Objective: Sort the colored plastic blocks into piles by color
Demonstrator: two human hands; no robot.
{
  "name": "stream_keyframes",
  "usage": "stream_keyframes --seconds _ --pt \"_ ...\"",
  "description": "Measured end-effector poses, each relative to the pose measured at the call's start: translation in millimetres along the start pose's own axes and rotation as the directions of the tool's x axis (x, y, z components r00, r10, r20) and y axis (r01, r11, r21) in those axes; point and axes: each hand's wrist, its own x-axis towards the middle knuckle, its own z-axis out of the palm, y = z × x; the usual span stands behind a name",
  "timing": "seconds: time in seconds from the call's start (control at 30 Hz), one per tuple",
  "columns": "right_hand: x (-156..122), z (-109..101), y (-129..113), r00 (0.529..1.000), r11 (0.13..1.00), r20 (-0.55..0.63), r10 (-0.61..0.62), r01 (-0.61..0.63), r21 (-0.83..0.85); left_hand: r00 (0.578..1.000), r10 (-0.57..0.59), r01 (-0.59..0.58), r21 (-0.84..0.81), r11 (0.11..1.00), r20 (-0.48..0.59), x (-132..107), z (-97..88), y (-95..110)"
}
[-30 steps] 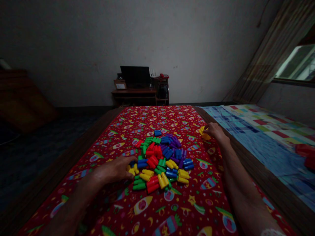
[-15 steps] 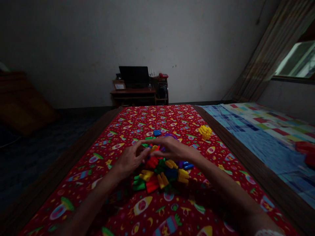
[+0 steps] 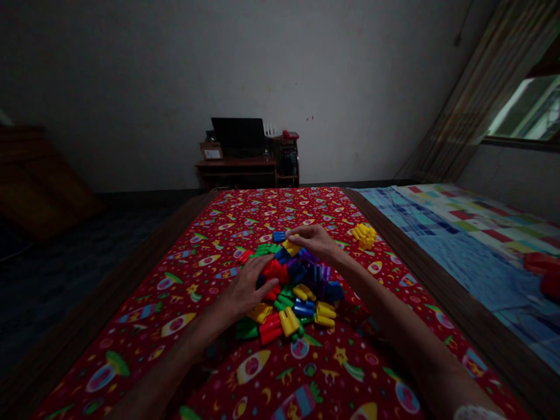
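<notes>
A heap of small plastic blocks point(image 3: 291, 286) in red, blue, green, yellow and purple lies on a red patterned cloth point(image 3: 271, 373). My left hand point(image 3: 245, 289) rests on the heap's left side, fingers spread over the pieces and holding none. My right hand point(image 3: 312, 240) is raised over the heap's far edge, fingers pinched on a yellow block point(image 3: 291, 247). A separate small cluster of yellow blocks point(image 3: 364, 235) sits to the right of that hand, apart from the heap.
The cloth covers a wooden-edged surface point(image 3: 441, 274). A checked multicoloured bedsheet point(image 3: 472, 239) lies to the right with a red object point(image 3: 545, 271) on it. A low desk with a dark screen point(image 3: 245, 149) stands against the far wall. A curtain point(image 3: 476, 99) hangs at the right.
My right hand left the yellow cluster, came to the heap, met the left hand, and now lifts toward the far right with a yellow block. My left hand dropped back onto the heap.
</notes>
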Motion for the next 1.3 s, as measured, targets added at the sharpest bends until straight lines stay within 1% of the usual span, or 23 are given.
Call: stream_keyframes --seconds 0.1,0.17,0.23,0.3,0.33,0.4,0.47,0.53,0.6,0.63,0.67,0.73,0.77,0.8,0.87,0.93,0.97,1.0,1.07,1.1,1.2,1.27,1.3 --pt "0.5 -11.1 2.4 0.999 0.999 -0.033 0.032 -0.030 0.045 0.990 0.111 -0.121 0.110 0.987 0.089 -3.9 6.2 -5.7" --pt "0.0 -26.5 2.7 0.993 0.998 -0.108 0.052 -0.048 0.044 0.983 0.140 -0.156 0.135 0.978 0.117 -4.7 7.9 -7.2" --pt "-1.0 -42.2 2.2 0.981 0.997 -0.181 0.071 -0.067 0.025 0.988 0.128 -0.138 0.112 0.984 0.089 -3.8 8.4 -5.9" --pt "-2.0 -49.4 0.9 0.977 0.997 -0.197 0.082 -0.082 0.004 0.997 0.079 -0.079 0.061 0.995 0.013 -1.8 8.5 -1.8" --pt "-2.5 -47.7 0.1 0.982 0.996 -0.172 0.084 -0.086 -0.002 0.998 0.045 -0.044 0.035 0.998 -0.033 -0.7 8.4 1.1" --pt "-3.7 -33.4 -2.2 0.994 0.996 -0.070 0.088 -0.088 0.002 0.995 -0.015 0.014 -0.013 1.000 -0.096 1.2 7.8 7.4" --pt "-5.7 -10.1 -5.2 0.994 0.995 0.066 0.092 -0.094 0.024 0.993 -0.067 0.063 -0.042 0.997 -0.101 2.2 6.7 12.4" --pt "-7.6 11.2 -8.2 0.978 0.995 0.191 0.088 -0.095 0.028 0.988 -0.127 0.123 -0.052 0.991 -0.088 2.2 5.5 14.5" --pt "-7.6 19.8 -9.6 0.968 0.997 0.241 0.076 -0.079 0.004 0.983 -0.169 0.165 -0.051 0.985 -0.076 1.7 4.0 13.5" --pt "-6.4 17.2 -9.0 0.973 0.998 0.222 0.069 -0.067 -0.016 0.981 -0.177 0.173 -0.050 0.984 -0.076 1.4 3.2 12.0" --pt "-4.6 9.7 -7.3 0.984 0.998 0.165 0.062 -0.056 -0.042 0.981 -0.175 0.171 -0.048 0.984 -0.080 1.1 2.4 10.0" --pt "-0.6 -18.5 -0.9 0.998 0.991 -0.030 0.051 -0.054 -0.125 0.983 -0.159 0.156 -0.039 0.987 -0.097 1.1 1.2 5.0" --pt "0.5 -37.4 3.6 0.988 0.979 -0.151 0.041 -0.070 -0.192 0.982 -0.150 0.147 -0.032 0.989 -0.113 1.4 0.9 2.0" --pt "0.3 -58.0 8.6 0.961 0.958 -0.276 0.028 -0.105 -0.269 0.983 -0.136 0.134 -0.025 0.991 -0.127 2.0 1.0 -1.4" --pt "-4.7 -98.8 19.3 0.870 0.868 -0.492 -0.010 -0.237 -0.436 0.981 -0.103 0.101 -0.016 0.995 -0.167 3.9 1.7 -8.9" --pt "-14.3 -131.8 29.3 0.793 0.739 -0.609 -0.029 -0.393 -0.547 0.973 -0.075 0.075 -0.011 0.997 -0.220 6.1 2.7 -17.4" --pt "-19.8 -143.7 33.6 0.771 0.665 -0.636 -0.037 -0.456 -0.592 0.967 -0.070 0.070 -0.010 0.997 -0.244 6.9 3.1 -21.9" --pt "-25.1 -152.3 37.3 0.761 0.594 -0.647 -0.038 -0.503 -0.627 0.961 -0.076 0.076 -0.011 0.997 -0.264 7.5 3.3 -26.6" --pt "-33.5 -160.6 43.1 0.760 0.480 -0.650 -0.017 -0.564 -0.672 0.949 -0.115 0.115 -0.018 0.993 -0.295 7.2 2.7 -36.3" --pt "-36.4 -161.3 45.2 0.758 0.439 -0.652 0.004 -0.587 -0.680 0.941 -0.150 0.148 -0.031 0.989 -0.304 6.3 1.9 -41.5" --pt "-41.0 -158.5 49.0 0.734 0.357 -0.675 0.075 -0.652 -0.669 0.901 -0.309 0.274 -0.152 0.950 -0.305 2.2 -1.5 -59.3" --pt "-41.9 -157.5 49.4 0.715 0.345 -0.695 0.077 -0.673 -0.654 0.866 -0.406 0.332 -0.272 0.903 -0.291 -0.3 -3.5 -72.5" --pt "-41.7 -157.7 48.5 0.709 0.354 -0.703 0.055 -0.672 -0.651 0.848 -0.443 0.347 -0.327 0.879 -0.290 -1.1 -4.1 -79.0"
